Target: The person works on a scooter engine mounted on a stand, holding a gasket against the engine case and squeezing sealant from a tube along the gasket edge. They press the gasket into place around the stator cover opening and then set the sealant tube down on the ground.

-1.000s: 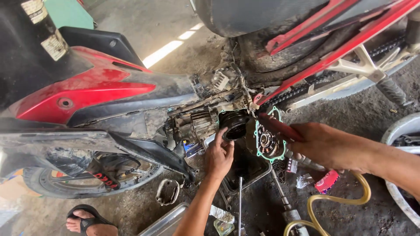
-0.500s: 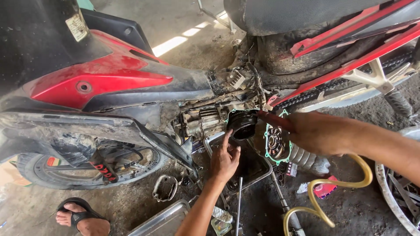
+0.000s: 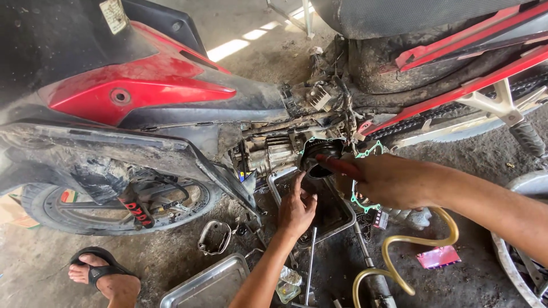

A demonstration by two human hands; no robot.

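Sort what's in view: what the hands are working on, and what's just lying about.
In hand: black round engine part, held by right hand and left hand; green gasket; motorcycle engine.
Lying about: yellow hose, metal tray, pink packet.

Two bare hands, left hand (image 3: 297,210) and right hand (image 3: 388,181), hold a round black engine part (image 3: 319,157) against a red-and-black motorcycle (image 3: 137,94).

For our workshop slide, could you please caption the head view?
Two bare hands, left hand and right hand, at a black round part on a red motorcycle engine, above a metal tray.
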